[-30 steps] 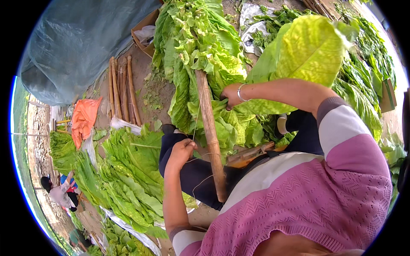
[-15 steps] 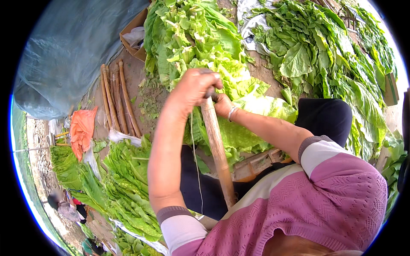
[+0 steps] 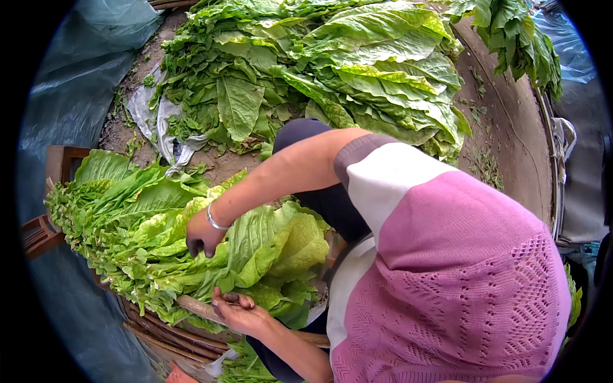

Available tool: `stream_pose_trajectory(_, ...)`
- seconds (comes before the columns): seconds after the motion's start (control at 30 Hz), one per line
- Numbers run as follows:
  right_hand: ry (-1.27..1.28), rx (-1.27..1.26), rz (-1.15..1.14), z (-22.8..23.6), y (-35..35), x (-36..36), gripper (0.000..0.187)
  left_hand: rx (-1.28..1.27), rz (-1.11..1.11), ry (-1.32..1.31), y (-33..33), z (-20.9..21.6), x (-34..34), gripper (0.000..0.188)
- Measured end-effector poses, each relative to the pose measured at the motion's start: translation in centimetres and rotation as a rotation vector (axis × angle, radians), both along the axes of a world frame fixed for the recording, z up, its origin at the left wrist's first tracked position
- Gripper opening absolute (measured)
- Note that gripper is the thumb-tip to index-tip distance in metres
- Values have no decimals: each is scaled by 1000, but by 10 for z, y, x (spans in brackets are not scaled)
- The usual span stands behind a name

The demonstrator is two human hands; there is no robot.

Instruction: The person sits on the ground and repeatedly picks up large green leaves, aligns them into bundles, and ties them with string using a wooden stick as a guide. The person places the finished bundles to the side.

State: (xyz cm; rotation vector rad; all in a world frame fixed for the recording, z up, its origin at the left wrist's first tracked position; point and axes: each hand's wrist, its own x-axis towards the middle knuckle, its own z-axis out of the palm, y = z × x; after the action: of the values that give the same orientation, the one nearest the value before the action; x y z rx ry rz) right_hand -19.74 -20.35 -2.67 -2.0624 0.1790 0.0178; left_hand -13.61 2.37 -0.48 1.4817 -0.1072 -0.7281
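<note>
Leaf bundle (image 3: pixel 153 220), broad green and yellow-green leaves: at 8 to 9 o'clock from the middle of the view, butt ends outward, one large paler leaf (image 3: pixel 295 246) uppermost toward the person's lap. Pole (image 3: pixel 195 307), wooden: along the bundle's lower edge, visible end toward 7 to 8 o'clock, the rest partly behind the left forearm. Just changed: the two hands, together at the pole's end half a second ago, are now apart. Right hand (image 3: pixel 206 233), metal bangle at the wrist: over the bundle, fingers bent down and narrow; whether a leaf is pinched cannot be told. Left hand (image 3: pixel 242 315): palm turned up just beside the pole, fingers loosely curled; cannot tell whether anything lies in them. Bearing on the work, as judged: attention seems to be on the leaves, with the left hand kept near the pole. Differing from the earlier frames: view swung round, bundle shifted from 12 o'clock to the left; pale cord beside the pole no longer discernible; large leaf heap (image 3: pixel 357 70) come across from 1 to 2 o'clock to 12; orange cloth (image 3: pixel 180 374) dropped from 9 o'clock to 7, at the rim, near loose poles (image 3: pixel 167 343).
</note>
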Motion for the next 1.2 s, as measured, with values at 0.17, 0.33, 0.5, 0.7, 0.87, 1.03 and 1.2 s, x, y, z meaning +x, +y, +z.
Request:
stream_pose_trajectory(0.17, 195, -19, -806, 35, -155, -177, 23, -109, 73, 320, 62, -1, -7, 29)
stream_pose_trajectory(0.33, 737, -227, -1065, -114, -131, -351, 30, -62, 3, 419, 39, 18, -56, 28)
stream_pose_trajectory(0.5, 903, -779, -1194, -171, -74, -398, 82, 386, -124, -107, 6, 39, -94, 29)
stream_pose_trajectory(0.7, 1079, -605, -1197, -170, -91, -454, 90, 566, -214, -144, -28, 47, -102, 37)
stream_pose_trajectory(0.87, 937, -376, -1182, -132, -141, -494, 39, 350, -138, -103, -27, 33, -103, 27)
stream_pose_trajectory(1.03, 1060, -545, -937, -38, -144, -472, 27, 366, -72, -74, -24, 29, -102, 25)
stream_pose_trajectory(1.2, 1181, -383, -697, -54, -23, -431, 26, 330, -87, -74, -12, 25, -100, 25)
